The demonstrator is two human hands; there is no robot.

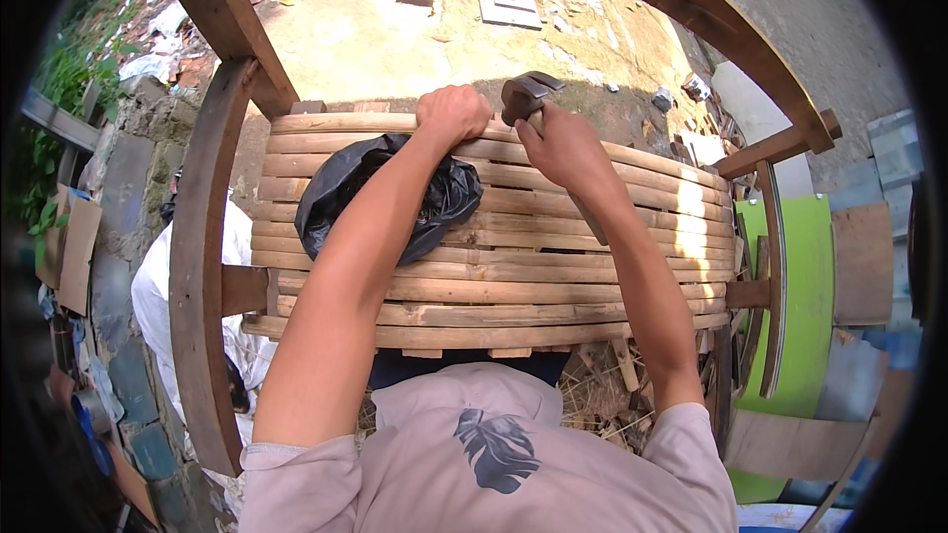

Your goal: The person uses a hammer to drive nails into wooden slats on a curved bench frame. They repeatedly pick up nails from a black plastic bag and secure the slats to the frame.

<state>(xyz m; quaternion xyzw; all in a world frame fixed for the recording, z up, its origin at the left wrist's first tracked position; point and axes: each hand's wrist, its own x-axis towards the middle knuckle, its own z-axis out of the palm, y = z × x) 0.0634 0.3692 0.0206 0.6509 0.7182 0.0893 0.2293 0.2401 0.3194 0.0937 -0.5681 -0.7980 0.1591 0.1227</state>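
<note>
My right hand [565, 146] is wrapped round a claw hammer [523, 96] close below its dark metal head. The handle's lower end slants down beside my right forearm. Just left of the hammer head, my left hand [455, 114] is closed at the far edge of the bamboo slat bench [513, 288]. Its fingertips are turned away, so I cannot make out what they hold. A black plastic bag [341, 183] lies crumpled with its mouth open on the slats, partly behind my left forearm.
Dark wooden posts and rails frame the bench, including a left post [205, 266] and a far top rail [681, 10]. Debris and pale tile pieces [510, 8] lie on the ground beyond. A white sack [163, 281] sits at left; a green panel [805, 286] stands at right.
</note>
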